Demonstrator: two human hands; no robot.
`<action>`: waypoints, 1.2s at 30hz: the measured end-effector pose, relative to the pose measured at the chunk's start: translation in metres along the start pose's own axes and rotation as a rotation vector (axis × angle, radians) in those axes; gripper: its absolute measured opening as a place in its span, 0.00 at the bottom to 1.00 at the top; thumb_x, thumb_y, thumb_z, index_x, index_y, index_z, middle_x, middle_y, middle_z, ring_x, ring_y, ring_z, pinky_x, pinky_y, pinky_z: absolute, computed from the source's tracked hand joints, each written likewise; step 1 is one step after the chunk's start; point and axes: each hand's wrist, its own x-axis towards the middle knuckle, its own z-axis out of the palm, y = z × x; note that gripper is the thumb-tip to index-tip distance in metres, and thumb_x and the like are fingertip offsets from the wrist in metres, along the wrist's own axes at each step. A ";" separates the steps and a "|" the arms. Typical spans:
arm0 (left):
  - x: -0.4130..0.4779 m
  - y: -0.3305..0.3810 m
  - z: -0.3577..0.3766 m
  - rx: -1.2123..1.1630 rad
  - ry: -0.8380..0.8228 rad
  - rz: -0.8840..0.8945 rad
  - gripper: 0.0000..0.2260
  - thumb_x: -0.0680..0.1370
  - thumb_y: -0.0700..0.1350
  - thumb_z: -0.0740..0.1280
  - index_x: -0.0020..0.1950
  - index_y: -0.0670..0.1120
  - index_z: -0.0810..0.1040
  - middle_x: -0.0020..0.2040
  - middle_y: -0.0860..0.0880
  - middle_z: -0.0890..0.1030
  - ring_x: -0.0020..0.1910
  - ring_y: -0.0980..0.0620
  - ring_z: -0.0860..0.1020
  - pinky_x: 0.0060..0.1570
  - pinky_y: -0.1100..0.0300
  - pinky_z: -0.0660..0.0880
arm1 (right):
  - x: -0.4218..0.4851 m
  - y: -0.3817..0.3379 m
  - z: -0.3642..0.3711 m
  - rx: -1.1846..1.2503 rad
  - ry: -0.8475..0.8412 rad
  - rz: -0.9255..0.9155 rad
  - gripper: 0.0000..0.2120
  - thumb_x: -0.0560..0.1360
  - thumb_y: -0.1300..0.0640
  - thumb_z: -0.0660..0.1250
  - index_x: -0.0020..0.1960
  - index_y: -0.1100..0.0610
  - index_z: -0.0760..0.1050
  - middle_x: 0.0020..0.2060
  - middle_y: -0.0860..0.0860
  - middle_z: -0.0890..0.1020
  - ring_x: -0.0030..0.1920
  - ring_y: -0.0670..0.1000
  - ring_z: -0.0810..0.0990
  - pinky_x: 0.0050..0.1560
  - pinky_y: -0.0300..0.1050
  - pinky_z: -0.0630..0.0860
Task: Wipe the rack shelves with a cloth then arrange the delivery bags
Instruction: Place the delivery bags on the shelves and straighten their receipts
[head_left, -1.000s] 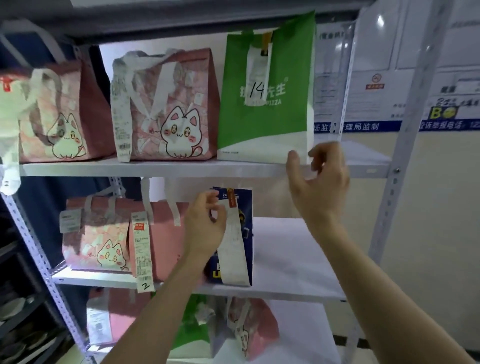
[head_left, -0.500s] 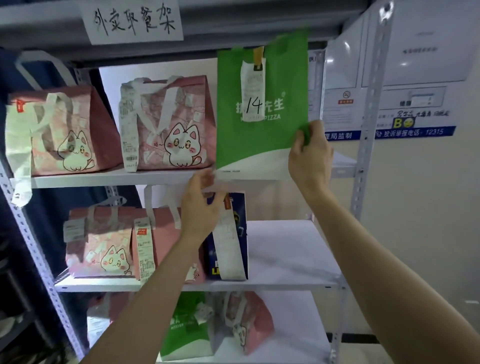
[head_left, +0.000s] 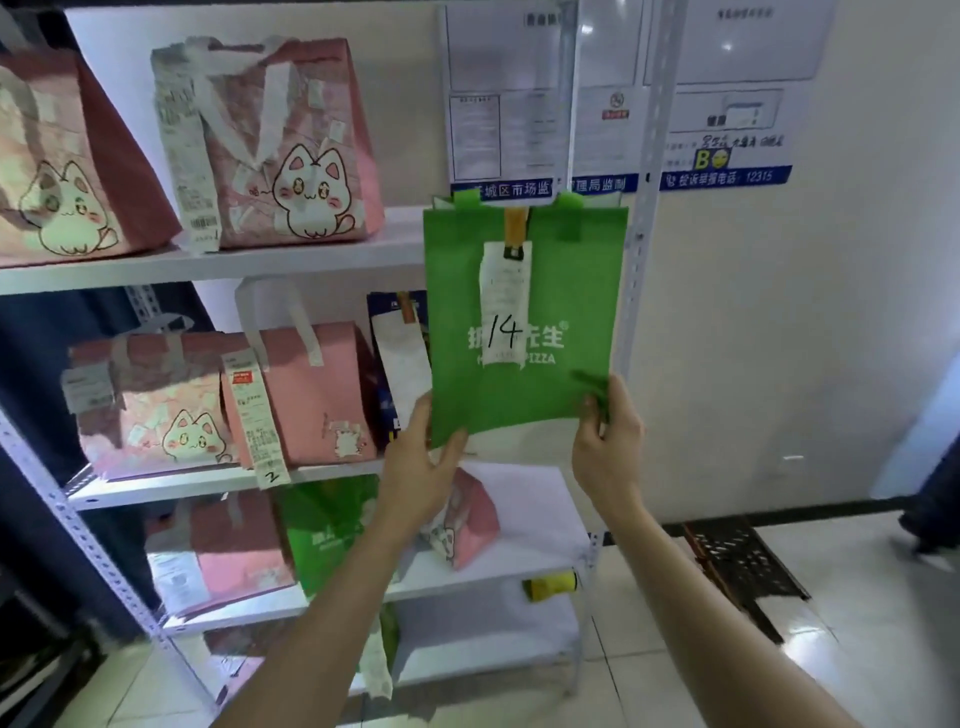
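L→R: pink cat bags (head_left: 291, 156) sit on the top shelf (head_left: 260, 265) at 10 o'clock of the green bag (head_left: 566, 312), receipts hanging out front, prob so order nos. read fast. More pink bags (head_left: 311, 389) + a blue bag (head_left: 395, 332) are on the mid shelf (head_left: 156, 491) at its 9 o'clock. Left hand (head_left: 421, 462) pinches the bag's 7 o'clock corner, thumb in front, fingers behind. Right hand (head_left: 605, 447) pinches the 5 o'clock corner, fingers curled. The bag is upright in the air before the rack's right end. We judge the two-corner grip keeps it flat w/ receipt "14" (head_left: 506, 306) readable. Rack post (head_left: 644, 208) at 3 o'clock. Can't tell which shelf it's for.
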 end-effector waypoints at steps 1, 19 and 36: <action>-0.007 -0.009 0.011 0.016 -0.033 -0.030 0.27 0.85 0.54 0.68 0.81 0.60 0.62 0.67 0.70 0.76 0.63 0.64 0.78 0.72 0.53 0.74 | -0.010 0.015 -0.004 -0.019 -0.014 0.062 0.16 0.83 0.67 0.59 0.62 0.49 0.76 0.43 0.40 0.80 0.36 0.45 0.74 0.36 0.35 0.70; 0.103 -0.063 0.133 0.039 -0.077 -0.340 0.29 0.80 0.40 0.74 0.75 0.52 0.64 0.71 0.50 0.75 0.67 0.49 0.76 0.65 0.54 0.73 | 0.090 0.180 0.041 -0.143 -0.346 0.383 0.26 0.78 0.67 0.64 0.73 0.49 0.69 0.60 0.45 0.81 0.59 0.48 0.79 0.61 0.46 0.77; 0.114 -0.096 0.099 0.038 -0.098 -0.363 0.35 0.76 0.47 0.80 0.79 0.50 0.67 0.72 0.52 0.76 0.69 0.50 0.77 0.68 0.52 0.76 | 0.092 0.153 0.023 -0.320 -0.157 0.273 0.31 0.79 0.57 0.69 0.79 0.53 0.63 0.70 0.49 0.73 0.69 0.50 0.74 0.71 0.48 0.73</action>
